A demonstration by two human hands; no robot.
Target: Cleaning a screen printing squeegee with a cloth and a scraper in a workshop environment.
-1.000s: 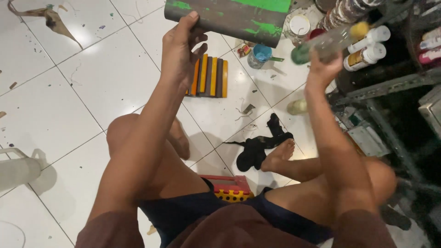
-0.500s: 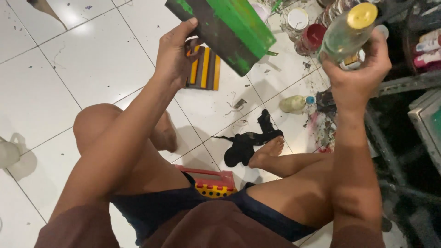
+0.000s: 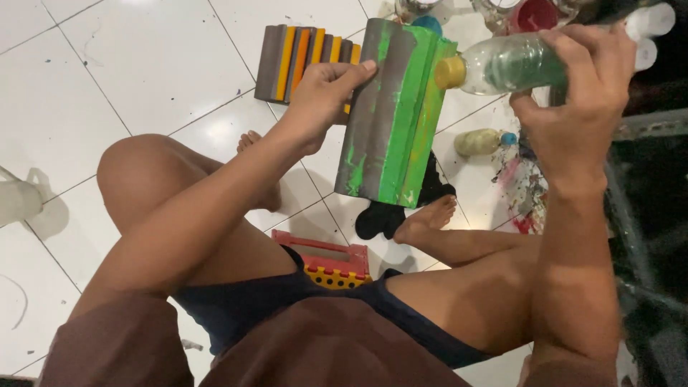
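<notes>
My left hand (image 3: pixel 321 100) grips a grey ridged block (image 3: pixel 390 115) by its upper left edge and holds it upright over my legs. Part of the block is covered in green paint. My right hand (image 3: pixel 577 93) holds a clear plastic bottle (image 3: pixel 512 64) with green paint inside, tipped sideways. Its yellow cap (image 3: pixel 450 72) touches the block's upper right edge.
A second ridged block with yellow and orange stripes (image 3: pixel 304 54) lies on the white tile floor beyond my left hand. A red pot (image 3: pixel 532 14), another small bottle (image 3: pixel 481 142), a black cloth (image 3: pixel 380 218) and paint splatters (image 3: pixel 519 190) sit by my foot. A red stool (image 3: pixel 322 258) is under me.
Both hands have come closer to me. The block has turned upright, and the bottle has tipped from upright to sideways, its cap now against the block.
</notes>
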